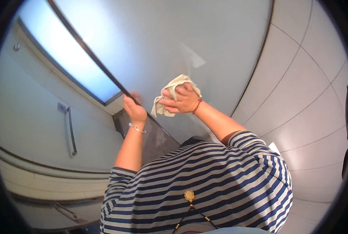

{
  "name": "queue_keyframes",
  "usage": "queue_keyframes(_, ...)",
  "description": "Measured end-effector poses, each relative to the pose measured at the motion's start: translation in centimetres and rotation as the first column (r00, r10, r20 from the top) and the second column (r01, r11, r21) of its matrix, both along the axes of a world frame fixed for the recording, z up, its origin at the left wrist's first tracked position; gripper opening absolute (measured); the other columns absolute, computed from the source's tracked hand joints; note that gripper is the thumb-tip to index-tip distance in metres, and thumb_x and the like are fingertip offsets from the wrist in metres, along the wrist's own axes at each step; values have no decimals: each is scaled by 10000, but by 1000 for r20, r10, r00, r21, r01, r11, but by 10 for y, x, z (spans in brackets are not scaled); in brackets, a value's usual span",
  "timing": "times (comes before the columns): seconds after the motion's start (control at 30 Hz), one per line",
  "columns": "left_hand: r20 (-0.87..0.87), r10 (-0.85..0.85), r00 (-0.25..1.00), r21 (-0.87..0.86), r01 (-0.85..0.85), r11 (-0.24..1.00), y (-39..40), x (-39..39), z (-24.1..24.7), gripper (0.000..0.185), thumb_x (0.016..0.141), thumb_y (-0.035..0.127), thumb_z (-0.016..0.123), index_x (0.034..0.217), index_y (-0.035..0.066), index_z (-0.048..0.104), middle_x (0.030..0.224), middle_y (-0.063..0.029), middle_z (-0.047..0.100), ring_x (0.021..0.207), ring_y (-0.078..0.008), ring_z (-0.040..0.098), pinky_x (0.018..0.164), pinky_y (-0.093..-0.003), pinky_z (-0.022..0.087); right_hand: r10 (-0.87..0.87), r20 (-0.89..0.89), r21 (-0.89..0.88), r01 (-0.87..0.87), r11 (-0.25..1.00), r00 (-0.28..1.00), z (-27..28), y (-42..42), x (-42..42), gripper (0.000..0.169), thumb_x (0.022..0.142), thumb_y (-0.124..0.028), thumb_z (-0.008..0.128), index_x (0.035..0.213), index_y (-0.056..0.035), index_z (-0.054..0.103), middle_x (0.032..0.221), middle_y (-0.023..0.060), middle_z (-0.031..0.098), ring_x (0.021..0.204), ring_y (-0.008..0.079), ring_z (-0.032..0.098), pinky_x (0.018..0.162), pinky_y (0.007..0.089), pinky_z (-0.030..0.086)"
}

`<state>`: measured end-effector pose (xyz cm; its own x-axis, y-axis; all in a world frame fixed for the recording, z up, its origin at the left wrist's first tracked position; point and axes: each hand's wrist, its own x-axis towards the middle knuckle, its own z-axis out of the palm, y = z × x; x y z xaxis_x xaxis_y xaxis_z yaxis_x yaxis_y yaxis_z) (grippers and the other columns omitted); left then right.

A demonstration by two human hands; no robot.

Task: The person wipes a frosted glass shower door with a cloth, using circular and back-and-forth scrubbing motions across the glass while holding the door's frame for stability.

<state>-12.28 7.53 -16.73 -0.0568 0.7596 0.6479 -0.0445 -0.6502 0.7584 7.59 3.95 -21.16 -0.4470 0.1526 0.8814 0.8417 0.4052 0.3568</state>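
Observation:
Spread over a pale cream cloth [164, 110], my right hand [183, 99] presses it against a large frosted glass panel [220, 38]. The cloth is crumpled, and part of it sticks out beyond my fingers. My left hand [135, 110] grips the panel's dark edge strip [96, 60], its thumb side towards me. Its fingertips show only as a blur on the glass side. A pale triangular patch [196, 59], perhaps a reflection, shows on the glass above the cloth.
Light tiled wall [297, 87] borders the panel on the right. At left are a bright frosted window [65, 58] and another glass door with a dark bar handle [71, 133]. Dark grey floor tiles [156, 140] lie below my hands.

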Motion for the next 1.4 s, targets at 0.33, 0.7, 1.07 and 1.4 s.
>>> queue_keyframes(0.33,47,119,992,-30,-118,993,0,9,6,492,948,488,254,783,85,482,698,29,424,626,-94,372,567,-230,314,-184,-594,33,252,967,783,46,4,122,531,694,-395,555,1158,-138,533,1363,142,369,1227,357,358,1004,596,192)
queue_keyframes(0.7,40,133,990,15,-133,991,-12,22,24,489,946,513,268,790,94,464,729,31,400,653,-92,351,583,-229,302,-210,-854,-67,300,951,476,57,7,197,638,845,-385,400,1352,-16,279,1426,205,207,1296,390,192,1066,496,115)
queue_keyframes(1.07,15,105,994,47,-106,993,-6,24,25,504,935,544,286,740,101,426,682,45,355,599,-78,318,527,-219,257,-631,-690,-519,365,773,355,30,5,113,607,858,-286,443,1328,59,276,1418,280,151,1304,426,134,1061,544,62)
queue_keyframes(1.4,22,82,996,-4,-82,997,-1,16,14,522,926,564,294,747,92,424,685,39,358,613,-85,328,546,-231,279,-285,-654,-210,194,958,701,61,-13,113,738,724,-547,520,1255,-37,473,1458,143,142,1291,330,217,1056,570,45)
